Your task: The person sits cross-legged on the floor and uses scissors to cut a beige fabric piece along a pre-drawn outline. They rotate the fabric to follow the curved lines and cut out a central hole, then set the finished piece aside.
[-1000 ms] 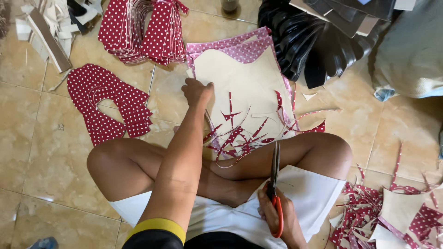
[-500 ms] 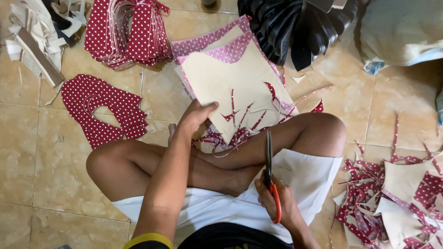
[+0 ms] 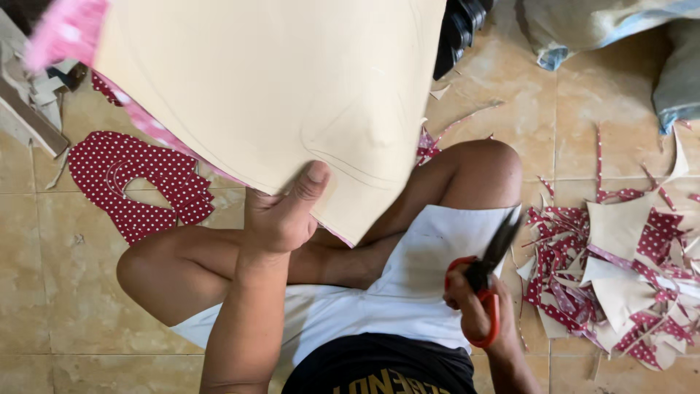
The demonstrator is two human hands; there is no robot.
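As I sit cross-legged on the tiled floor (image 3: 44,292), my left hand (image 3: 281,215) holds a large cream sheet (image 3: 270,80) up in front of me, pinching it near its lower edge: the thumb lies flat on the cream face and the fingers are hidden behind it. This grip keeps the sheet raised off my legs and turned toward me, so its plain backing side is in view. A faint curved line shows on that face near the thumb. A pink dotted edge at the upper left corner and along the lower left margin shows that the other side carries the printed pattern.

My right hand (image 3: 474,306) is closed around the red handles of the scissors (image 3: 487,270). The dark blades point up and to the right, clear of the sheet and not touching it; they look blurred, so I cannot tell whether they are open or closed. The hand hangs beside my right knee, above my white shorts (image 3: 430,255).

A cut-out piece in red with white dots (image 3: 138,182) lies flat on the floor to my left, near the knee. A heap of offcuts (image 3: 620,277), cream and red dotted strips, lies on the floor to my right, just beside the scissors hand. Grey fabric (image 3: 605,29) lies at the upper right.
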